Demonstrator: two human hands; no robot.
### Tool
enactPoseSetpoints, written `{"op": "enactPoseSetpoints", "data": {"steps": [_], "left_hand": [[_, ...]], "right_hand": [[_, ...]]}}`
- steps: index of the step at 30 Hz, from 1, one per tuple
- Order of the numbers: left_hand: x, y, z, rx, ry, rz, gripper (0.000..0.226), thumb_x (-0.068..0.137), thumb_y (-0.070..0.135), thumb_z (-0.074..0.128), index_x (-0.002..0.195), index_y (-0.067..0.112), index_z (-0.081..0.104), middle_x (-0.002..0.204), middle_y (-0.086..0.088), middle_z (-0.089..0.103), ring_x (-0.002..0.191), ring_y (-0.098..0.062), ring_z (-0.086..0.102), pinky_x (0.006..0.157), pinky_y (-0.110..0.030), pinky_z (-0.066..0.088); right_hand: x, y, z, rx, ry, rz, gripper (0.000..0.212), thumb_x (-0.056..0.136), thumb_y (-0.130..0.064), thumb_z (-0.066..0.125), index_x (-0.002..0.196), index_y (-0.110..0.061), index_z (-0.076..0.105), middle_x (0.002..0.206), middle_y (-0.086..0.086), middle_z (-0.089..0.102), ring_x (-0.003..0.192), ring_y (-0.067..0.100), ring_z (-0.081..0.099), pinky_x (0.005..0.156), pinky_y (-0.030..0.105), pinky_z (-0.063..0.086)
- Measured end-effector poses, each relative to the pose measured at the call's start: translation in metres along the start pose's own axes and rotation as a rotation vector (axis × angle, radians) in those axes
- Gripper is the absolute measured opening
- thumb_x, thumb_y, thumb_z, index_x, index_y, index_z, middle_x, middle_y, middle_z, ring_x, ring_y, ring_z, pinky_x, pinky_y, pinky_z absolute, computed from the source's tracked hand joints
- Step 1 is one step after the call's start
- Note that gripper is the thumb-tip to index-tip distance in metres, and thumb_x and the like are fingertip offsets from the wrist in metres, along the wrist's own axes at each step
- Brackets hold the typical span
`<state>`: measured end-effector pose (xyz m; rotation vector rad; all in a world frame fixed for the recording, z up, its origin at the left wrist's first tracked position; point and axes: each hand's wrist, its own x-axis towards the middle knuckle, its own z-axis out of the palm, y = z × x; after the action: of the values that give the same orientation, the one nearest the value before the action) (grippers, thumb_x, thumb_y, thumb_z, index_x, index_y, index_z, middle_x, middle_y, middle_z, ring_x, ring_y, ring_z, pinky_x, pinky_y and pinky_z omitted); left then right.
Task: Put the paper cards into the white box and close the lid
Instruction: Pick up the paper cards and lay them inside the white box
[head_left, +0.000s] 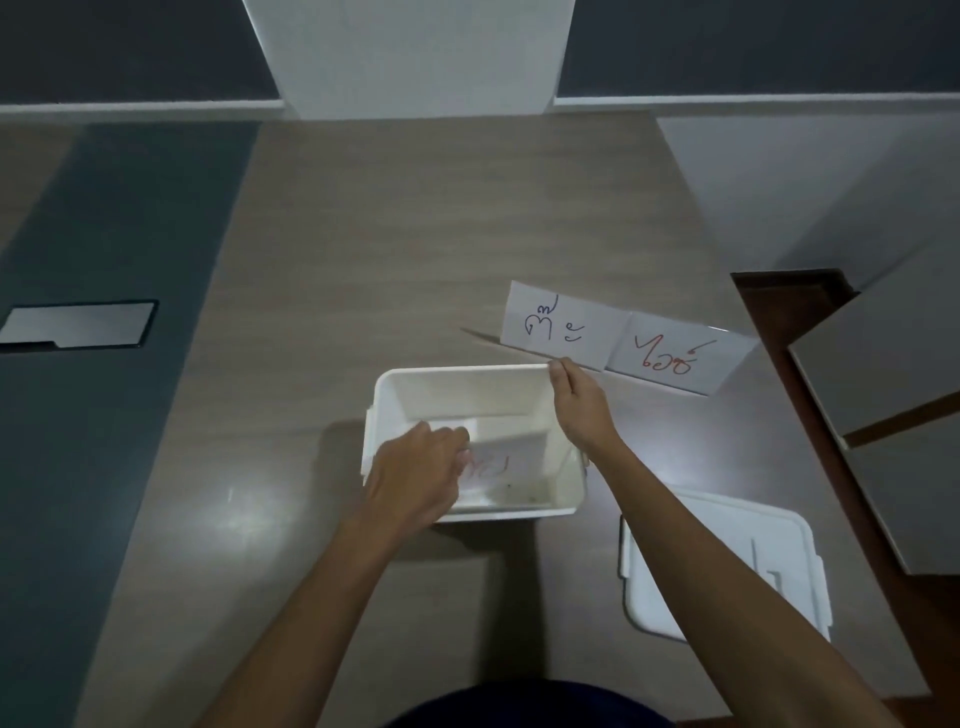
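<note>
The open white box (384, 395) stands on the table in front of me. My left hand (415, 478) reaches inside it, fingers curled on the left edge of a tilted paper card with red writing (506, 457). Just past the box's far right corner, my right hand (579, 402) pinches the lower left corner of a card with blue writing (563, 327). Another card with red writing (675, 358) lies beside it on the right. The white lid (737, 525) lies flat at the near right, partly hidden by my right forearm.
The wooden table (395, 234) stretches away from the box. A dark strip with a grey rectangular plate (78, 323) runs along the left. A dark wooden edge and grey panels (883, 374) stand at the right. A white column (410, 52) rises at the back.
</note>
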<state>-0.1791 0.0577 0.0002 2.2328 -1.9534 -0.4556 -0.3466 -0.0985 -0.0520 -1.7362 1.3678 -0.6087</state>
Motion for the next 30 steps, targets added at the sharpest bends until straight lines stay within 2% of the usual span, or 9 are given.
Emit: {"op": "enactPoseSetpoints", "data": {"steps": [5,10,14,16,18,21,24,27,30], "left_hand": [[-0.021,0.003,0.032,-0.054,-0.202,0.002,0.058,0.091,0.060,0.014,0.084,0.020,0.054,0.087,0.002,0.063,0.088,-0.023,0.054,0.072,-0.039,0.045],[-0.017,0.000,0.028,-0.095,-0.267,-0.038,0.078,0.079,0.076,0.001,0.077,0.020,0.055,0.085,0.003,0.063,0.088,-0.021,0.054,0.077,-0.041,0.047],[-0.005,-0.010,0.012,-0.259,-0.064,-0.056,0.063,0.086,0.070,0.020,0.096,0.026,0.064,0.100,0.006,0.066,0.100,-0.018,0.056,0.084,-0.036,0.046],[0.006,-0.023,0.006,-0.265,0.211,-0.055,0.051,0.089,0.059,0.035,0.107,0.023,0.066,0.111,0.004,0.066,0.108,-0.019,0.055,0.090,-0.034,0.044],[0.016,-0.038,0.004,-0.184,0.409,-0.105,0.044,0.090,0.051,0.043,0.119,0.025,0.063,0.123,-0.001,0.062,0.115,-0.024,0.052,0.096,-0.038,0.043],[0.021,-0.054,0.010,-0.296,0.324,-0.335,0.048,0.093,0.047,0.044,0.140,0.041,0.041,0.140,-0.006,0.047,0.128,-0.027,0.044,0.104,-0.046,0.040],[0.023,-0.059,0.020,-0.550,0.180,-0.467,0.052,0.097,0.044,0.035,0.147,0.049,0.019,0.149,-0.003,0.039,0.133,-0.028,0.043,0.105,-0.044,0.040],[0.024,-0.054,0.024,-0.731,0.156,-0.495,0.051,0.100,0.041,0.029,0.147,0.053,0.012,0.148,0.004,0.046,0.131,-0.028,0.048,0.102,-0.037,0.038],[0.025,-0.053,0.025,-0.872,0.174,-0.534,0.048,0.101,0.041,0.029,0.146,0.055,0.017,0.146,0.006,0.048,0.133,-0.024,0.047,0.098,-0.027,0.034]], "right_hand": [[-0.002,-0.002,0.000,0.019,0.002,0.005,0.030,0.104,-0.030,0.034,0.087,-0.014,0.053,0.075,-0.003,0.053,0.078,0.021,0.051,0.073,0.033,0.037],[0.000,0.000,-0.001,0.018,0.017,-0.003,0.030,0.104,-0.029,0.035,0.084,-0.015,0.052,0.072,-0.003,0.052,0.072,0.018,0.049,0.069,0.032,0.036],[0.011,-0.001,-0.008,0.023,0.052,0.034,0.033,0.102,-0.025,0.040,0.080,-0.007,0.056,0.067,0.001,0.053,0.062,0.011,0.046,0.064,0.030,0.034],[0.023,-0.006,-0.016,0.031,0.065,0.054,0.028,0.099,-0.022,0.047,0.090,-0.004,0.066,0.080,0.007,0.064,0.072,0.015,0.054,0.065,0.028,0.036],[0.040,-0.015,-0.022,-0.017,0.119,0.013,0.023,0.096,-0.021,0.053,0.102,-0.006,0.068,0.098,0.009,0.070,0.091,0.019,0.060,0.078,0.025,0.041],[0.079,-0.020,-0.026,-0.303,0.173,-0.093,0.030,0.091,-0.021,0.060,0.118,-0.007,0.062,0.122,0.012,0.064,0.123,0.029,0.049,0.103,0.034,0.037],[0.115,-0.019,-0.026,-0.599,0.041,-0.059,0.049,0.090,-0.027,0.064,0.134,-0.010,0.050,0.137,0.014,0.055,0.140,0.035,0.031,0.117,0.042,0.024],[0.132,-0.019,-0.025,-0.707,-0.042,-0.021,0.046,0.090,-0.025,0.065,0.133,-0.013,0.053,0.130,0.018,0.062,0.128,0.035,0.048,0.111,0.042,0.033],[0.134,-0.021,-0.023,-0.630,-0.041,-0.014,0.022,0.086,-0.006,0.061,0.101,-0.020,0.068,0.104,0.021,0.071,0.095,0.037,0.067,0.081,0.040,0.055]]}}
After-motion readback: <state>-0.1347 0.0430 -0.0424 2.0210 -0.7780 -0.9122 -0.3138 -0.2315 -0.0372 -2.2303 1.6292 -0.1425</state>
